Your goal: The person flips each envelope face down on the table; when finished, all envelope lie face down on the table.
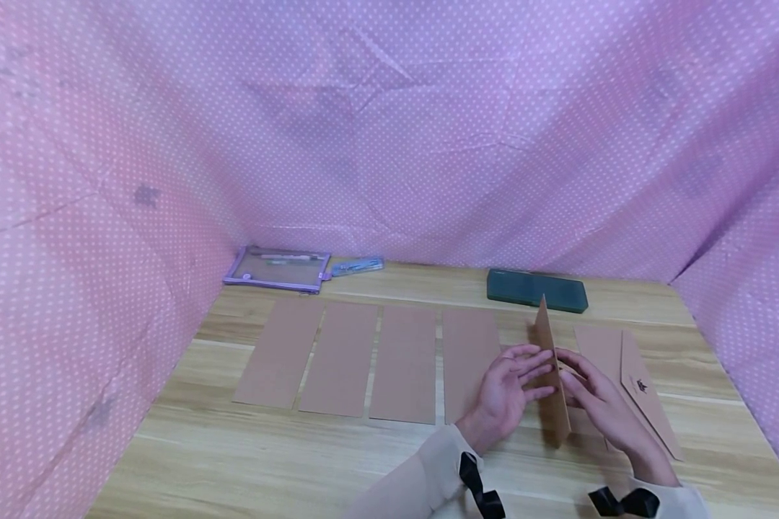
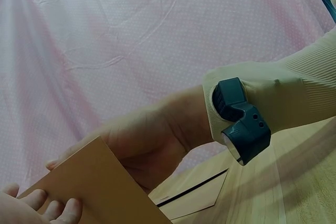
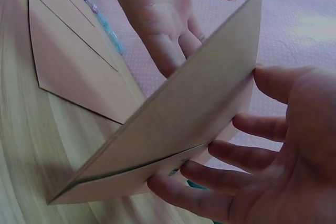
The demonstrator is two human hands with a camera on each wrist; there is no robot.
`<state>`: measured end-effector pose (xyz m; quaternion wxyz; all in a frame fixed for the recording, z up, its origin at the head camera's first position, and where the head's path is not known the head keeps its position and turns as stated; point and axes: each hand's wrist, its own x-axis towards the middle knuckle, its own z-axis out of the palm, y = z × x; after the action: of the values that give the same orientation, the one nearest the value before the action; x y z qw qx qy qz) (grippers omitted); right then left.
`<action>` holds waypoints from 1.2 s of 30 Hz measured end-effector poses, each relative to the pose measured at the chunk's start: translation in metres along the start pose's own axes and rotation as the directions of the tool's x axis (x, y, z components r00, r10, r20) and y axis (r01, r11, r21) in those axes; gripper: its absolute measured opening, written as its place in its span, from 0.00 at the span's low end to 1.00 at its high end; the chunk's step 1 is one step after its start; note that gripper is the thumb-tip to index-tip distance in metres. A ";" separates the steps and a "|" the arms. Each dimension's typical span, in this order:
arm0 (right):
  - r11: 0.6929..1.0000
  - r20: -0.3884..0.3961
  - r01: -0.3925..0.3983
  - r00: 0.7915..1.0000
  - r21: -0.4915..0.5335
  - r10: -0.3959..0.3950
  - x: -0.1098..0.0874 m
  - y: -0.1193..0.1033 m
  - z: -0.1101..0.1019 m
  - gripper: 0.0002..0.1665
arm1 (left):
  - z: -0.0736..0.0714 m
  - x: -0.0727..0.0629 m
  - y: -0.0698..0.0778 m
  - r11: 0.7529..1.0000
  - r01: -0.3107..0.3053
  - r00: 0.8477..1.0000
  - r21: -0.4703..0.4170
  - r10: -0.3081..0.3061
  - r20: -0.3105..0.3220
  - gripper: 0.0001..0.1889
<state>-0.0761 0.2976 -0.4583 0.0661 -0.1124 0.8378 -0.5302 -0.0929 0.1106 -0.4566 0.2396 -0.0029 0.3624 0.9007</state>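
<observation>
A brown paper envelope [image 1: 554, 393] stands upright on edge between both hands, right of a row of flat envelopes. My left hand [image 1: 501, 393] lies along its left face with fingers stretched out, partly hidden behind it in the left wrist view. My right hand [image 1: 606, 411] is on the other side, its fingertips touching the flap side [image 3: 215, 98] in the right wrist view, all on that one face. Just right of the hands, another brown envelope [image 1: 649, 411] lies flat with its flap showing and a small dark emblem on it.
Several brown envelopes [image 1: 402, 364] lie face down side by side on the wooden table [image 1: 234, 461]. Along the back are a purple-edged zip pouch [image 1: 285, 274] with pens, a small blue packet [image 1: 357, 267] and a dark green case [image 1: 535, 290]. Pink dotted cloth [image 1: 389, 144] surrounds the table.
</observation>
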 end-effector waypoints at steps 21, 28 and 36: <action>0.995 -0.009 -0.003 1.000 0.101 0.004 -0.004 -0.001 -0.009 0.29 | -0.001 0.001 -0.015 0.998 0.031 0.999 0.061 -0.028 -0.039 0.17; 0.989 -0.015 0.022 1.000 0.147 -0.020 -0.005 0.001 -0.010 0.30 | -0.006 0.003 -0.024 0.992 0.041 0.998 0.117 -0.035 -0.056 0.19; 0.983 -0.036 0.047 0.998 0.177 -0.042 -0.008 0.002 -0.015 0.29 | -0.010 0.008 -0.028 0.984 0.086 0.996 0.154 -0.078 -0.052 0.20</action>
<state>-0.0726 0.3138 -0.4533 0.0504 -0.1161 0.7854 -0.6059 -0.0891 0.1250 -0.4839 0.2677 -0.0197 0.4365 0.8587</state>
